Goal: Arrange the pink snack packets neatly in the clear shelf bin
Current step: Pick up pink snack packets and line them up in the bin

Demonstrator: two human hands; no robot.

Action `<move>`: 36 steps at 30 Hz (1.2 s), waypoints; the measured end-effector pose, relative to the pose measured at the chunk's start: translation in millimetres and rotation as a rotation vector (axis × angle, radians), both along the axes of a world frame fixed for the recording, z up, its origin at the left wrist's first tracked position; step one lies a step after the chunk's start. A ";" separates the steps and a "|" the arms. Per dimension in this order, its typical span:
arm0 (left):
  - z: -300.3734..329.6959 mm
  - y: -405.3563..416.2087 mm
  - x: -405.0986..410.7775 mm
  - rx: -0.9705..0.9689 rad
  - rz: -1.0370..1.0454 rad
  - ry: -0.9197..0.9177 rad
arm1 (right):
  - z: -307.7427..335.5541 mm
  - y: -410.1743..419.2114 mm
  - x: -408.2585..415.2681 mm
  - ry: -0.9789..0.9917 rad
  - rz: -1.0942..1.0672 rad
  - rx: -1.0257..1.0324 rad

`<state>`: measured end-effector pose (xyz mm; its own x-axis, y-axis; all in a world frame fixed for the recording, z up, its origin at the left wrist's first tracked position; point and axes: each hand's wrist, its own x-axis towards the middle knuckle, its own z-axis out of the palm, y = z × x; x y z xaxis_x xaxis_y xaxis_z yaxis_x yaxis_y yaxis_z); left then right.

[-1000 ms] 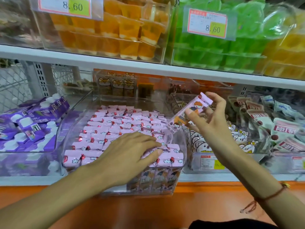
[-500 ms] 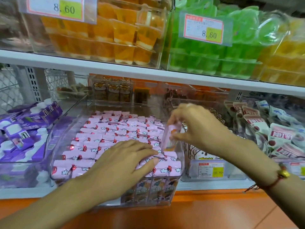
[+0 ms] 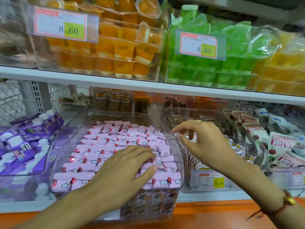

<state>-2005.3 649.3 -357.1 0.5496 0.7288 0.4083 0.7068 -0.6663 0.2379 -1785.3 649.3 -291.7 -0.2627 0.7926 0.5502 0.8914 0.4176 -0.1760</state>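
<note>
Left hand [image 3: 125, 171], fingers straight, presses flat on the pink snack packets [image 3: 102, 149] in the clear bin [image 3: 179, 156]; right hand [image 3: 204, 142] hovers over the bin's right wall, loosely curled, holding nothing.

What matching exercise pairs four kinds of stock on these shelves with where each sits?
Things:
1. pink packets
2. purple pouches
3. orange cups
4. green cups

Places:
A. upper shelf, right of the orange stock
B. lower shelf, bin left of the pink stock
C. lower shelf, bin under the left hand
D. upper shelf, behind the left price tag

Pairs: 1-C, 2-B, 3-D, 4-A
</note>
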 end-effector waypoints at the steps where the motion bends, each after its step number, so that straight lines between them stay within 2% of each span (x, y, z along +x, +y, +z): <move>1: 2.5 2.1 2.6 0.014 0.004 -0.012 | 2.0 1.5 1.4 0.018 -0.024 0.013; 4: 11.5 12.1 15.7 0.030 -0.012 0.008 | 5.7 10.2 -6.5 -0.064 -0.056 -0.009; 11: 13.9 25.1 22.5 -0.043 -0.002 0.061 | -3.0 29.2 -35.1 -0.494 -0.129 -0.145; 15: 7.6 20.9 11.3 -0.015 -0.052 0.121 | -5.7 31.0 -36.8 -0.449 -0.144 -0.134; 20: 5.0 21.3 7.1 -0.083 -0.079 0.165 | -12.5 29.6 -28.7 -0.356 -0.074 -0.074; 22: 3.6 23.3 7.4 -0.080 -0.085 0.180 | -17.2 30.8 -25.9 -0.265 -0.052 -0.078; 25: 2.3 25.0 7.1 -0.099 -0.087 0.186 | -22.4 30.6 -22.3 0.019 -0.009 -0.035; 31: 3.4 22.8 6.6 -0.116 -0.092 0.166 | -8.8 20.6 -23.5 0.529 0.030 0.253; 34: 5.0 17.9 6.4 -0.102 -0.035 0.019 | -3.3 9.7 -16.8 0.797 0.008 0.310; 36: 10.1 13.5 6.7 -0.098 0.097 -0.206 | -4.2 3.2 -12.3 0.939 -0.010 0.232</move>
